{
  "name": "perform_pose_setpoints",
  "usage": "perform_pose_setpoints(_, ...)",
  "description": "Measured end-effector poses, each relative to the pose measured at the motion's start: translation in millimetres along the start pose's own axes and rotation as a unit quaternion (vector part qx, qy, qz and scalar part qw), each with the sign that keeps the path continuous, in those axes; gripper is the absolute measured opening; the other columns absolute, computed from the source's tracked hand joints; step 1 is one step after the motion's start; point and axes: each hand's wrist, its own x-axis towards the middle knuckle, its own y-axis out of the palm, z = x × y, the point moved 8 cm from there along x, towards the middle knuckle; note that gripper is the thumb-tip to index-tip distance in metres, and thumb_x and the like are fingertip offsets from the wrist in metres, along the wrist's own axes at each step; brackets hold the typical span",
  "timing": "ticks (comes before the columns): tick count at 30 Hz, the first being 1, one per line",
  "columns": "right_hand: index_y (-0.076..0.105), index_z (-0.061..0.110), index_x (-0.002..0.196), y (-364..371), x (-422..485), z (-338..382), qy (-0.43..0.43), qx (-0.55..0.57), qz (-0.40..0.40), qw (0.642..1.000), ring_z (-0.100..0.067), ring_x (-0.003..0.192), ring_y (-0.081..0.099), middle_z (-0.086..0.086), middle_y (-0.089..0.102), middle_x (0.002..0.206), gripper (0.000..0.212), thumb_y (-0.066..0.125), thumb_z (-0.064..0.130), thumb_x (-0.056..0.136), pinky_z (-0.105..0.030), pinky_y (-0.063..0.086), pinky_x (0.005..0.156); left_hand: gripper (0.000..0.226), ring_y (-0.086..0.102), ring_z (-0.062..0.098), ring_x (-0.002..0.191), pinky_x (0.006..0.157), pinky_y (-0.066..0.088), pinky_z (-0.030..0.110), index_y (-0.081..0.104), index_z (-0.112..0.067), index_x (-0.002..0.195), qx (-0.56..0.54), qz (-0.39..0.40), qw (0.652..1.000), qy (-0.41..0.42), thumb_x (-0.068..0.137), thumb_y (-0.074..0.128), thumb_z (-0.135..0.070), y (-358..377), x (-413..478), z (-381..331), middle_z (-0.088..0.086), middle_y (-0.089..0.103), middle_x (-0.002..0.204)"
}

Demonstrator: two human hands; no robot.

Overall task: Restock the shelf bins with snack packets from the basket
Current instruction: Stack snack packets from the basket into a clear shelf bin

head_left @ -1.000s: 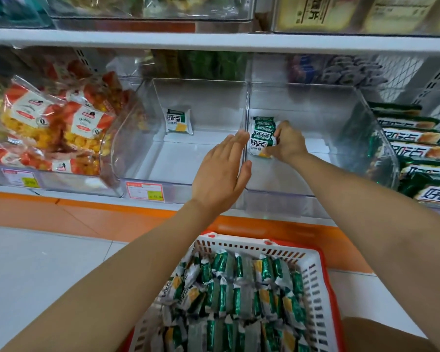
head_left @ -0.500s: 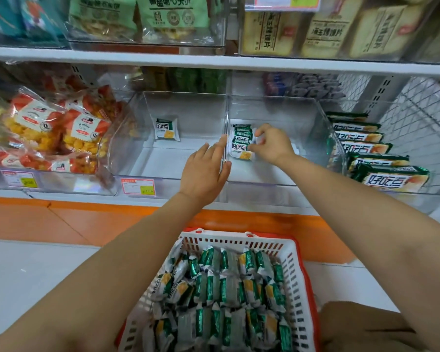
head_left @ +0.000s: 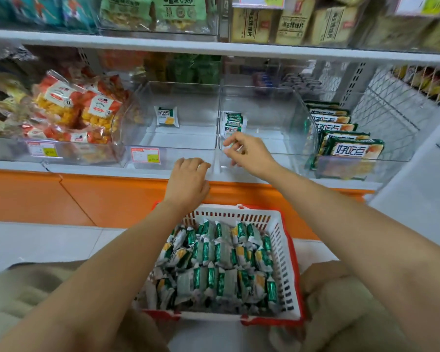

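Both bare arms reach forward from the lower corners and draw together toward the middle; the left forearm rises from the lower left with its wrist straight; the left hand is turned back-up, its fingers close together and bent loosely downward at the knuckles, holding nothing; the right forearm comes in from the lower right at a shallower slant; the right hand sits higher and farther forward than the left, near it but not touching, pointing up and to the left; its fingers are spread and loosely curled, the thumb below and apart from them, nothing pinched between.
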Motion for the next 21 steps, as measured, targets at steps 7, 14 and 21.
perform_pose_setpoints(7, 0.062, 0.021, 0.103, 73.5, -49.3, -55.6, 0.066, -0.040, 0.077, 0.994, -0.014, 0.080, 0.063, 0.003, 0.063, 0.088, 0.011, 0.063, 0.024, 0.093, -0.034, 0.054, 0.074, 0.055, 0.026, 0.027, 0.144, 0.120, 0.013, 0.042, 0.035, -0.017, 0.148, 0.014, 0.143, 0.989, -0.035, 0.097, 0.049, -0.031, 75.6, -36.8, 20.7, 0.006, 0.034, 0.155)
perform_pose_setpoints(14, 0.058, 0.017, 0.112, 149.0, -74.7, -148.3, 0.200, -0.114, 0.175, 0.957, -0.018, 0.082, 0.058, 0.006, 0.059, 0.087, 0.017, 0.057, 0.023, 0.097, -0.029, 0.041, 0.063, 0.060, 0.009, 0.026, 0.151, 0.122, 0.009, 0.046, 0.015, -0.020, 0.156, -0.011, 0.226, 0.972, -0.065, 0.102, 0.039, -0.034, 145.8, -51.4, 44.7, 0.006, 0.016, 0.163)
perform_pose_setpoints(21, 0.036, 0.019, 0.147, 210.7, -82.5, -188.4, 0.256, -0.117, 0.246, 0.927, -0.023, 0.105, 0.060, -0.011, 0.047, 0.143, 0.062, 0.064, 0.030, 0.093, -0.029, 0.046, 0.081, 0.066, 0.006, 0.027, 0.151, 0.123, 0.006, 0.046, 0.006, -0.011, 0.156, 0.020, 0.252, 0.964, -0.085, 0.102, 0.035, -0.035, 184.9, -59.0, 67.1, 0.009, 0.009, 0.164)
